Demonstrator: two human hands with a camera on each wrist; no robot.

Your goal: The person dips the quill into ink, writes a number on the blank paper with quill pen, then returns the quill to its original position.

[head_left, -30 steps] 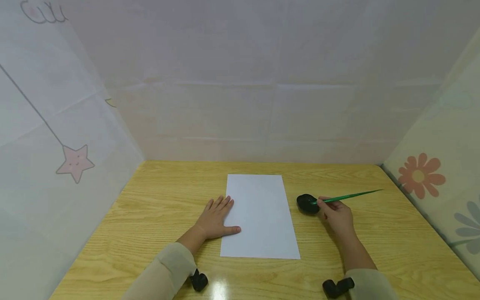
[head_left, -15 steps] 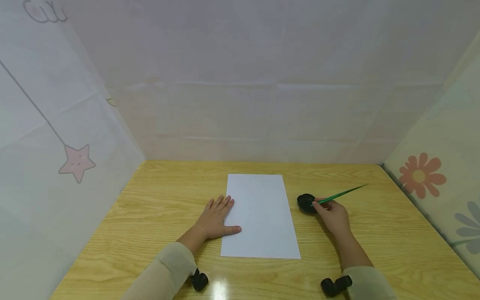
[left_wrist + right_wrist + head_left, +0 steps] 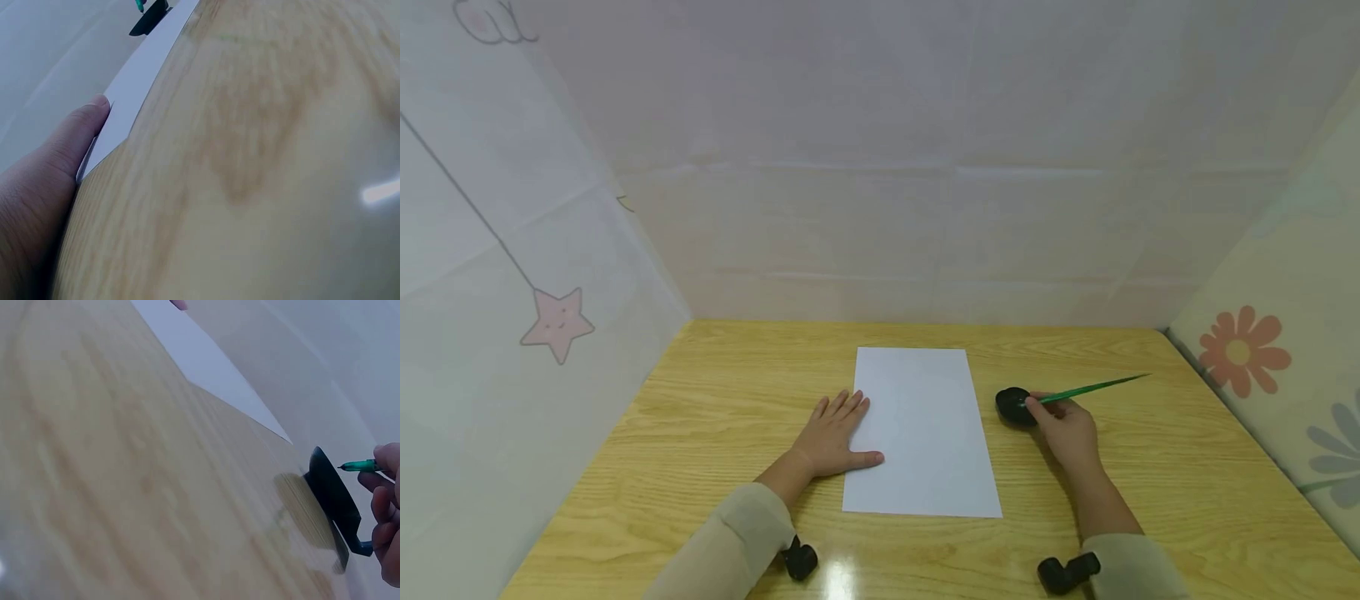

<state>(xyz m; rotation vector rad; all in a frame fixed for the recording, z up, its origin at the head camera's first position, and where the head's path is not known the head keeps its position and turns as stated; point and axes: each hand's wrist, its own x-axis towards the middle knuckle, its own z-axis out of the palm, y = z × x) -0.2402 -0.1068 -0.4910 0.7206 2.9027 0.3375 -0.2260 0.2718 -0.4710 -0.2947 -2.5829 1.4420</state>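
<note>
My left hand (image 3: 829, 440) lies flat with spread fingers at the left edge of a white sheet of paper (image 3: 925, 442), its thumb and fingertips on the sheet. Right of the paper, my right hand (image 3: 1070, 433) pinches a green pen (image 3: 1093, 387) between thumb and fingers near its writing end. The pen's long tail tapers to a thin point toward the right. In the right wrist view the dark pen tip points at a black, rounded, dish-like object (image 3: 331, 494) with a short hooked part, and fingers curl close to that hook. The paper shows no marks.
The wooden table (image 3: 715, 367) ends at a pale cloth backdrop (image 3: 820, 242) behind, with printed cloth at both sides. Black wrist devices show at the left cuff (image 3: 800, 561) and the right cuff (image 3: 1067, 573).
My right hand has shifted slightly left toward the black object, and the pen's tail has swung up and partly back down. My left hand stays on the paper.
</note>
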